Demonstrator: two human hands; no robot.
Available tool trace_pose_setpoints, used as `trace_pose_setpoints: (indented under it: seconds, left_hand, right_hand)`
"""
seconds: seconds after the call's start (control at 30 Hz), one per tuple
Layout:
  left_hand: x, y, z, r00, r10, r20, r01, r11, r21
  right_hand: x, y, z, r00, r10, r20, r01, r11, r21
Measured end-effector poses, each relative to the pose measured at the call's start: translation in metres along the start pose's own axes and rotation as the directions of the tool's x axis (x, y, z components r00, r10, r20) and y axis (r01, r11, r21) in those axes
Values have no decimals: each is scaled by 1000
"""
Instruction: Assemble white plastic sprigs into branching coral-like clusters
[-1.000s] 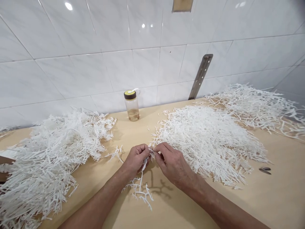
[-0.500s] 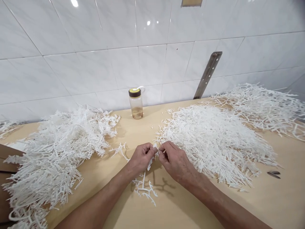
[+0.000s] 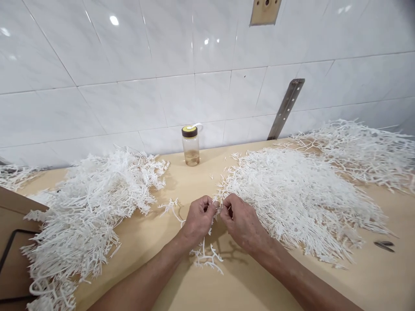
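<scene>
At lower centre, our left hand point(image 3: 201, 218) is pinching a white branch point(image 3: 207, 259) that is hanging below it. Our right hand point(image 3: 241, 220) is bringing its fingertips together beside it, its grip partly hidden.

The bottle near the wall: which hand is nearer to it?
Left. The left hand is in front of the bottle, slightly to its right; the right hand is also in front, farther right.

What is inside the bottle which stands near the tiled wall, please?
Inside the bottle there is some light brown liquid at the bottom. The lid covers the mouth, so the inner side of the lid cannot be seen.
</scene>
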State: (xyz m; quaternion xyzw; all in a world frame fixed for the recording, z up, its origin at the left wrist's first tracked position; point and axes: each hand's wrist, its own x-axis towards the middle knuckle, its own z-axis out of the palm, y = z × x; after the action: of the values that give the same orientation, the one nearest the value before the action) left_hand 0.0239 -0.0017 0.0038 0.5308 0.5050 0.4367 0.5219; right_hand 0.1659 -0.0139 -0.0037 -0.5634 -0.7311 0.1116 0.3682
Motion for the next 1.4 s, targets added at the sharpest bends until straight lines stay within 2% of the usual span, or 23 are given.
trace_pose_setpoints:
  seconds: [0.1, 0.2, 0.3, 0.47, 0.57, 0.7, 0.83, 0.9, 1.03, 1.17, 1.4]
  left_hand:
    - [0, -1, 1, 998, 44, -48, -44, 999, 17]
    - [1, -2, 1, 996, 62, -67, -60, 998, 34]
    - [-1, -1, -1, 997, 74, -37, -72, 996, 54]
    - [-3, 2, -4, 991, 124, -48, -124, 992, 3]
    - [-1, 2, -6, 998, 31, -49, -34, 997, -75]
    - [2, 3, -9, 994, -106, 31, 110, 978, -180]
    - [3, 4, -10, 987, -154, 54, 163, 960, -227]
    - [3, 5, -10, 985, -167, 41, 172, 958, -229]
    - [4, 6, -9, 988, -155, 22, 156, 960, -233]
    - [4, 5, -7, 990, -140, 32, 144, 961, -236]
    - [2, 1, -5, 994, -113, 7, 112, 970, -216]
  right_hand:
    - [1, -5, 0, 999, -7, -39, 7, 1000, -17]
    - [0, -10, -1, 999, 31, 21, -31, 999, 13]
    - [2, -7, -4, 994, 80, 71, -81, 997, 14]
    - [13, 10, -20, 991, 119, -55, -121, 992, -28]
    - [17, 17, -32, 986, 118, -119, -121, 993, -15]
    - [22, 28, -46, 964, 118, -237, -137, 988, -68]
    - [24, 33, -51, 942, 16, -335, -49, 995, -91]
    - [20, 26, -47, 957, -46, -288, 42, 999, -18]
    - [8, 5, -29, 982, -170, -84, 183, 967, 178]
    - [2, -1, -17, 985, -170, -24, 171, 966, 192]
    - [2, 0, -17, 985, -171, 7, 165, 960, 227]
